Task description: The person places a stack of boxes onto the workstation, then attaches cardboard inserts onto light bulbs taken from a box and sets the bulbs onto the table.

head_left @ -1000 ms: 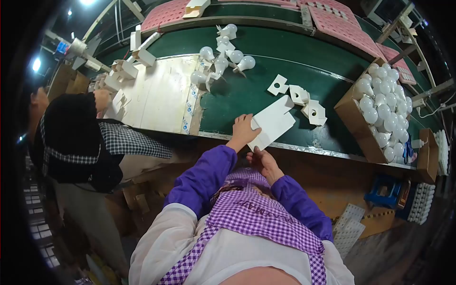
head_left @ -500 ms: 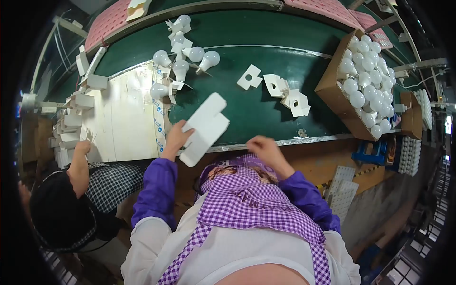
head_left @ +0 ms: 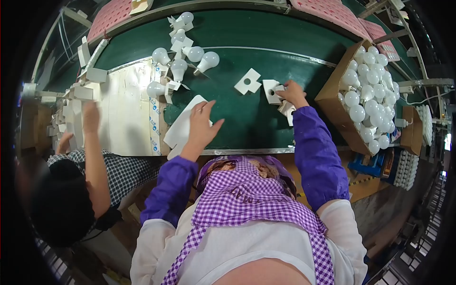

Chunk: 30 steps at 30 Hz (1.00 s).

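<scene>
My left hand (head_left: 202,129) is over the flat white carton (head_left: 179,126), which lies at the table's front edge. Its fingers and thumb are spread, and its palm side rests at or just above the carton's right edge. My right hand (head_left: 293,94) pinches a white folded card insert (head_left: 271,92) with a round hole. Beneath that hand sits another insert (head_left: 288,112), partly covered. A third insert (head_left: 248,81) lies apart to the left, flat on the green surface.
Light bulbs (head_left: 178,69) with card inserts lie at centre left. A brown cardboard box (head_left: 327,92) full of bulbs stands at right. At left, a co-worker's arm (head_left: 97,166) extends near white cartons (head_left: 81,92). Pink perforated trays (head_left: 327,14) line the back.
My left hand has lowered the carton onto the table and opened its fingers. My right hand has reached forward and right to the inserts. The co-worker's arm has moved.
</scene>
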Motion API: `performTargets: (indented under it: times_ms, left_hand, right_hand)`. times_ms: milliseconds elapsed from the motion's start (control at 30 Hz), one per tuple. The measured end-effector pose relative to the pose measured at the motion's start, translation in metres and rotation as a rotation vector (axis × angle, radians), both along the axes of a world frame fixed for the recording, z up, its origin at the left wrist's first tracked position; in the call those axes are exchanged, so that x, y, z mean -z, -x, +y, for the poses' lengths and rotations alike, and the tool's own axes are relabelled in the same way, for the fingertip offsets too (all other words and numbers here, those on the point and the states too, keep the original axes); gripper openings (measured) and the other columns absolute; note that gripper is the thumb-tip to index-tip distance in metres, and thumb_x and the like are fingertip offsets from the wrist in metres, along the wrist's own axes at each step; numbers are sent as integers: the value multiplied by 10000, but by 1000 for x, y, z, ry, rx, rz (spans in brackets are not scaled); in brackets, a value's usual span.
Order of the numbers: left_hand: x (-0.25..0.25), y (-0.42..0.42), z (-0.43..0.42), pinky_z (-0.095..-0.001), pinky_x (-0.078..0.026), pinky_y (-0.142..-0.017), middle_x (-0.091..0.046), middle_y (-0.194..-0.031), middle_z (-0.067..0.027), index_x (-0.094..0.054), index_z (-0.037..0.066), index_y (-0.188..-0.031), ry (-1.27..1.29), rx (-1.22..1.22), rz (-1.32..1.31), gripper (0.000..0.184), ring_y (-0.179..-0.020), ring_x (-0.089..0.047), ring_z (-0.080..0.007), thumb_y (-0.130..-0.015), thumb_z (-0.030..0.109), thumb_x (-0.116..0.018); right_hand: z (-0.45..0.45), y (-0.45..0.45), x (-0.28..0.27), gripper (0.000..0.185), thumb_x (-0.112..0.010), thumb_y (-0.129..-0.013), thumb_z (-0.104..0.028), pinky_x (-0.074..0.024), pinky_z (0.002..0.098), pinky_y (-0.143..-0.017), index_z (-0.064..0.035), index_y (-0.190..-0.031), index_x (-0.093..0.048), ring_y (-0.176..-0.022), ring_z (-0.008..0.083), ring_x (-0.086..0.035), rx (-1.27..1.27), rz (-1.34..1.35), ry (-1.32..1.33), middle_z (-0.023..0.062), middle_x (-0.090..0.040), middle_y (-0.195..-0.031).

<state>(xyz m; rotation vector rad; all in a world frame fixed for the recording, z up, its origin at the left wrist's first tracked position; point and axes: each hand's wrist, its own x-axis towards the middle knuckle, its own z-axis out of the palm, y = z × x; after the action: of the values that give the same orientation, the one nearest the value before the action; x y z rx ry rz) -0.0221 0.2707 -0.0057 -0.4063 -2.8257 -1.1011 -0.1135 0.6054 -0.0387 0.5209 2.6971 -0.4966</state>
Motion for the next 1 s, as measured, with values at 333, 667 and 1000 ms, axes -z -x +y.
performTargets:
  times_ms: [333,667,1000]
  left_hand:
    - [13,35,152,-331,-472,-739,-596,-977,-119,-557,25,-1106,-266,-85,-252,411,-891,-578,-215,-777,241,-676]
    - [24,14,207,-469,-382,-925,-368,-1335,-149,-274,79,-1372,-1035,-240,-1181,661,-1195,-406,-289,-851,370,-558]
    - [63,-1,204,-325,-444,-872,-551,-1115,-114,-429,-3,-1228,-687,-242,-761,474,-1023,-548,-211,-794,37,-614]
  right_hand:
    - [67,-36,-79,338,-720,-654,-158,-486,327,-676,-16,-946,-626,-747,236,-622,-301,313,523,134,-648,-817]
    - [75,-87,-39,554,-720,-676,-253,-415,398,-905,-26,-1150,-543,-1002,350,-540,-267,657,289,200,-583,-1029]
    - [34,-119,10,718,-722,-698,-385,-461,366,-808,80,-1186,-474,-927,337,-556,-26,225,611,242,-517,-1050]
